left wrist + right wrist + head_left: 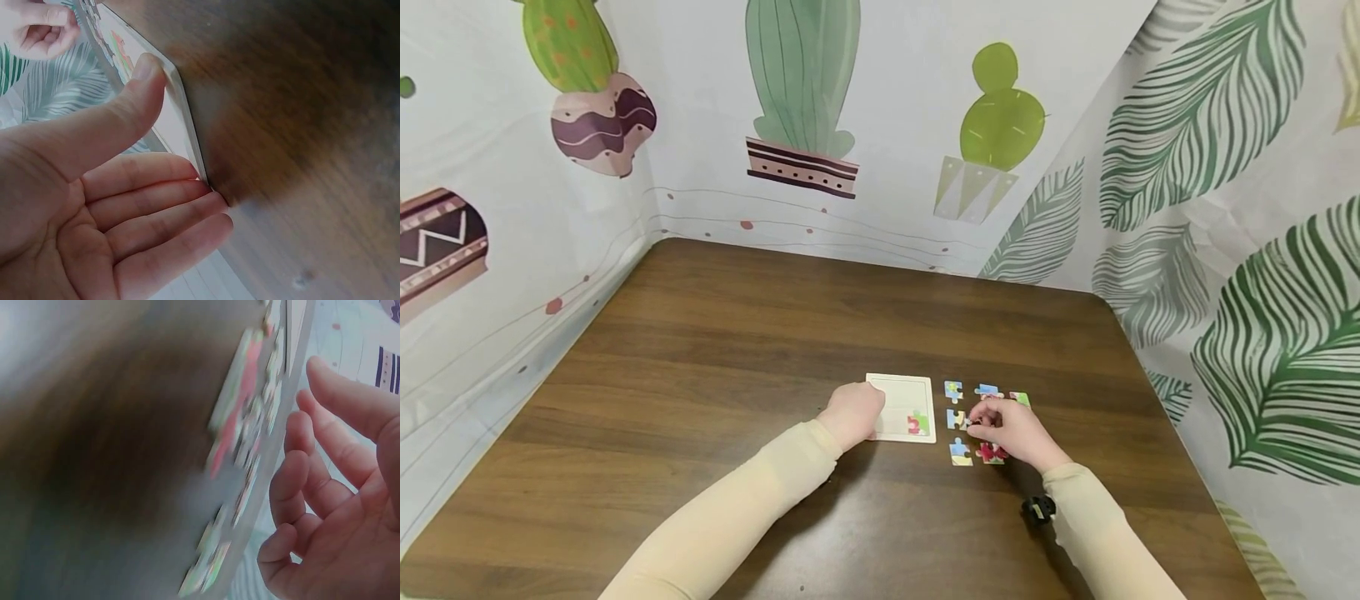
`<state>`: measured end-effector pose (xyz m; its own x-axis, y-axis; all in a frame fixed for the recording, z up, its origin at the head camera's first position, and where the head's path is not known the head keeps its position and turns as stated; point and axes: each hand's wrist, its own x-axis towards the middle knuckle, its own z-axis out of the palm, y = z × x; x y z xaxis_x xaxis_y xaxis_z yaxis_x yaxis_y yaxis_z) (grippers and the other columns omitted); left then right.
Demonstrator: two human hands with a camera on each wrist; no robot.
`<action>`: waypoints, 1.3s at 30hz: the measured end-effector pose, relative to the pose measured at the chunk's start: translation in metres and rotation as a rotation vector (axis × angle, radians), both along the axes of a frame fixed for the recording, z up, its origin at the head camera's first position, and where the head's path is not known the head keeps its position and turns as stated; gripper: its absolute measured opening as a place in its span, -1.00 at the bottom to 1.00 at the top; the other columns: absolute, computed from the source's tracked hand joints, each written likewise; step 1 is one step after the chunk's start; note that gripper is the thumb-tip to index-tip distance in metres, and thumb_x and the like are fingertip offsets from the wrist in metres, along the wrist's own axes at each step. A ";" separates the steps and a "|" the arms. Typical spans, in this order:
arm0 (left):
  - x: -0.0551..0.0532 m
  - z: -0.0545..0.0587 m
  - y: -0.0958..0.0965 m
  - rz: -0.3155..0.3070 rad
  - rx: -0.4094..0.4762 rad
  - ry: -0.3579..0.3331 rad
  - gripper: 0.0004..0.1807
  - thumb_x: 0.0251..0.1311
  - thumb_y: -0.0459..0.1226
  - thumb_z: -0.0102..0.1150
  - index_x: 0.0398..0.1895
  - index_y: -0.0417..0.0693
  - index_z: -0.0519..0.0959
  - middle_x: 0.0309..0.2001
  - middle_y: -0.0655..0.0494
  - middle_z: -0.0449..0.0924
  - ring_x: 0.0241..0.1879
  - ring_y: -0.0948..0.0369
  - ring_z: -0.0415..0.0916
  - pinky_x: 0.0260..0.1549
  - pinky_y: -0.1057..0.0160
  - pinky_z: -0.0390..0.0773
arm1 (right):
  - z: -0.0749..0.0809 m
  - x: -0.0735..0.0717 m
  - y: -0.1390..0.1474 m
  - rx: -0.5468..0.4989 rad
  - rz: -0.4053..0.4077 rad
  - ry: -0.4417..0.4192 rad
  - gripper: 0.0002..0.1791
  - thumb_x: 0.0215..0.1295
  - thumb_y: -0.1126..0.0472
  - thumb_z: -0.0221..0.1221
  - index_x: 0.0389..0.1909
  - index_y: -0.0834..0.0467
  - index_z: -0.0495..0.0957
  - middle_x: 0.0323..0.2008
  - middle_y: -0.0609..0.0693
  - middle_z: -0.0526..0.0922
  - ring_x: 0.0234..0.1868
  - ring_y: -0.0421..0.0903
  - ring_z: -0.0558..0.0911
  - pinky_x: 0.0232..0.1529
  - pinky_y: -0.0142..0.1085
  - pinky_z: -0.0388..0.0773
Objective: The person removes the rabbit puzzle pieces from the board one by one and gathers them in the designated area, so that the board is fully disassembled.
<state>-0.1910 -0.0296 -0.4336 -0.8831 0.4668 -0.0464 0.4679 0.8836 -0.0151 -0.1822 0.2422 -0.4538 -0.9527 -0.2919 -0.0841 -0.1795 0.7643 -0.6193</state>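
A white puzzle tray (897, 396) lies on the table, with one red and green jigsaw piece (917, 423) in its near right corner. My left hand (853, 412) is at the tray's left side. In the left wrist view the thumb rests on the tray's rim (182, 103) and the nearly straight fingers reach its edge. Over the loose pieces right of the tray hovers my right hand (1017, 429), fingers loosely bent. No piece shows between its thumb and fingers in the right wrist view. Nearest its fingertips is a blue and yellow piece (955, 419); a red piece (990, 453) is partly under the hand.
Other loose pieces lie around the right hand: a blue one (953, 391) at the back, a blue and yellow one (960, 453) in front, a green and red one (1021, 398) at right. Patterned cloth (895, 108) hangs behind the brown table (760, 333).
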 end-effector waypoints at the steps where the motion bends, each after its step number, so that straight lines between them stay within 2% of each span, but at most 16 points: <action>1: 0.000 0.000 0.000 -0.002 0.001 -0.003 -0.66 -0.36 -0.20 0.56 -0.50 -0.04 0.58 -0.44 0.08 0.67 -0.47 0.16 0.62 -0.53 0.20 0.59 | 0.000 0.000 -0.004 0.002 0.004 0.006 -0.84 0.09 0.17 0.35 -0.32 0.08 0.60 -0.56 -0.12 0.44 -0.58 -0.21 0.39 -0.55 -0.36 0.35; 5: 0.001 0.000 0.001 -0.007 -0.002 -0.008 -0.67 -0.35 -0.20 0.55 -0.50 -0.05 0.58 -0.44 0.07 0.67 -0.46 0.16 0.62 -0.53 0.20 0.59 | 0.002 -0.001 -0.023 0.046 0.034 0.058 -0.78 0.06 0.16 0.37 -0.27 0.10 0.62 -0.57 -0.16 0.46 -0.57 -0.24 0.38 -0.50 -0.36 0.33; 11: 0.000 0.001 0.001 -0.004 0.008 -0.010 -0.70 -0.34 -0.24 0.53 -0.52 -0.06 0.58 -0.44 0.07 0.67 -0.47 0.15 0.62 -0.53 0.19 0.59 | 0.005 -0.005 -0.050 0.182 0.078 0.133 -0.66 0.01 0.08 0.40 -0.15 0.05 0.63 -0.59 -0.24 0.46 -0.63 -0.27 0.35 -0.43 -0.30 0.31; 16: 0.002 0.003 0.001 -0.012 0.005 -0.012 -0.71 -0.33 -0.24 0.53 -0.53 -0.05 0.57 -0.45 0.07 0.66 -0.49 0.16 0.60 -0.52 0.20 0.59 | 0.004 -0.007 -0.064 0.226 0.122 0.165 -0.54 -0.01 0.06 0.41 -0.04 0.05 0.61 -0.64 -0.29 0.44 -0.65 -0.30 0.34 -0.45 -0.31 0.28; 21: 0.001 0.003 0.002 -0.013 0.003 -0.009 -0.69 -0.36 -0.24 0.54 -0.54 -0.05 0.57 -0.46 0.07 0.66 -0.49 0.16 0.61 -0.53 0.20 0.59 | 0.003 -0.007 -0.070 0.258 0.147 0.195 -0.60 -0.02 0.09 0.42 -0.09 0.01 0.64 -0.67 -0.32 0.40 -0.59 -0.32 0.36 -0.39 -0.24 0.27; 27: 0.001 0.003 0.002 -0.016 0.011 0.004 -0.69 -0.39 -0.24 0.55 -0.56 -0.04 0.56 -0.46 0.07 0.67 -0.50 0.15 0.61 -0.53 0.20 0.59 | 0.004 -0.006 -0.073 0.297 0.143 0.197 -0.61 -0.07 0.05 0.44 -0.15 -0.02 0.65 -0.69 -0.33 0.37 -0.56 -0.32 0.37 -0.33 -0.16 0.27; 39: -0.001 -0.001 0.002 -0.028 0.000 0.008 -0.66 -0.40 -0.21 0.57 -0.55 -0.06 0.56 -0.47 0.07 0.66 -0.50 0.14 0.61 -0.53 0.21 0.59 | 0.006 -0.007 -0.075 0.297 0.150 0.207 -0.66 -0.09 0.07 0.45 -0.24 0.03 0.66 -0.68 -0.30 0.37 -0.58 -0.33 0.36 -0.37 -0.22 0.22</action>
